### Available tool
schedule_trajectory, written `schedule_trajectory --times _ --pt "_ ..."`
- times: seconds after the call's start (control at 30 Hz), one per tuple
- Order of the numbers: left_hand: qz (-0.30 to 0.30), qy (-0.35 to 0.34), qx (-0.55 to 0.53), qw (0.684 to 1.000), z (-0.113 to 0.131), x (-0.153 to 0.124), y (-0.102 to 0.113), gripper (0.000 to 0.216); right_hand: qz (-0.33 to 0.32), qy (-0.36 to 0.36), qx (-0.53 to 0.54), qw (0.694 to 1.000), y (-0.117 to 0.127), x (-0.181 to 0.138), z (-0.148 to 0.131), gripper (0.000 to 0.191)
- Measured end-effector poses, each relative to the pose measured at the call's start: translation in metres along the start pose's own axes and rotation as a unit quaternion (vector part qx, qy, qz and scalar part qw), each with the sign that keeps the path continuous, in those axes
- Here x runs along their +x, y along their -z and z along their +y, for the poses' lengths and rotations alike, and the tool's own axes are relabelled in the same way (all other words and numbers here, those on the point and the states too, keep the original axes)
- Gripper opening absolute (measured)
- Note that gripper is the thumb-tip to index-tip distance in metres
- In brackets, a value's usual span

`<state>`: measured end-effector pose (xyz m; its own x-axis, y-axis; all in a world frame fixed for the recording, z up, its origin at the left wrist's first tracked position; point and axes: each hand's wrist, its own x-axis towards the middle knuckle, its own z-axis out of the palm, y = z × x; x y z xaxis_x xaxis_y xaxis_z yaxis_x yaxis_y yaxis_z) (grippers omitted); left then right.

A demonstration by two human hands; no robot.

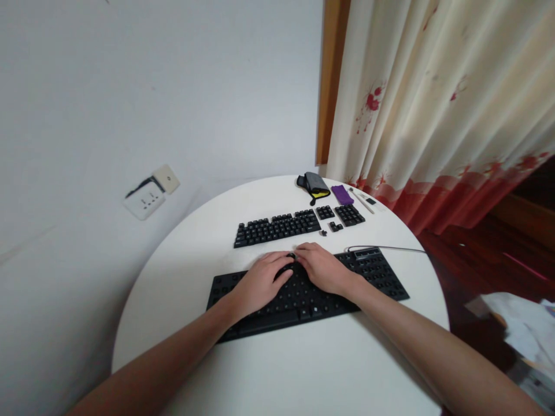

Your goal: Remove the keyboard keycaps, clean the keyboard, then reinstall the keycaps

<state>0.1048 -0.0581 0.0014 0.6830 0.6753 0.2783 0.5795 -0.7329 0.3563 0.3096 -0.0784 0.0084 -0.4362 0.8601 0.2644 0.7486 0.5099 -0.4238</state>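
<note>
A black keyboard base (381, 277) lies across the round white table (186, 277), most of its keycaps off. My left hand (260, 283) and my right hand (323, 268) rest on its upper middle, fingertips meeting at a small black piece (291, 256) by the top edge. Both hands have curled fingers pressed down there; whether either pinches the piece I cannot make out. Behind the base, the removed black keycaps (277, 226) are laid out in keyboard order, with the number-pad group (349, 214) to the right and a loose keycap (323, 233) in front.
At the table's far edge lie a grey and yellow pouch (315, 185), a purple cloth (342, 194) and thin white tools (364, 202). The keyboard's cable (390, 248) runs right. A wall socket (145, 201) is left; a curtain (433, 115) hangs right.
</note>
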Motion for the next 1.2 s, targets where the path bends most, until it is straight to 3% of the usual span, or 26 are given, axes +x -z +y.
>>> schedule_trajectory --times 0.17,0.4,0.5,0.57,0.67,0.8,1.07,1.2 --pt "0.017 0.019 -0.030 0.999 0.005 0.004 0.007 0.026 0.022 -0.023 0.016 0.999 0.001 0.004 0.012 0.029" --pt "0.081 0.010 -0.084 0.993 0.030 0.004 0.023 0.011 0.066 -0.070 0.040 0.995 0.005 0.007 0.018 0.016" --pt "0.070 0.023 -0.091 0.993 0.040 -0.003 0.020 0.003 0.076 -0.069 0.045 0.994 0.008 0.006 0.018 0.015" --pt "0.060 0.029 -0.098 0.993 0.047 -0.008 0.016 0.011 0.079 -0.070 0.050 0.993 0.011 0.004 0.018 0.015" --pt "0.051 -0.009 -0.124 0.991 0.059 -0.015 0.012 0.025 0.080 -0.071 0.066 0.992 0.018 0.000 0.016 0.016" --pt "0.044 -0.051 -0.144 0.987 0.072 -0.020 0.006 0.015 0.065 -0.070 0.082 0.992 0.025 -0.004 0.015 0.016" --pt "0.018 0.037 -0.151 0.988 0.085 -0.018 -0.007 0.015 0.023 -0.077 0.051 0.995 0.032 -0.007 0.018 0.013" --pt "-0.002 0.042 -0.124 0.991 0.091 -0.014 -0.014 0.012 0.018 -0.080 0.039 0.996 0.033 -0.008 0.018 0.015"
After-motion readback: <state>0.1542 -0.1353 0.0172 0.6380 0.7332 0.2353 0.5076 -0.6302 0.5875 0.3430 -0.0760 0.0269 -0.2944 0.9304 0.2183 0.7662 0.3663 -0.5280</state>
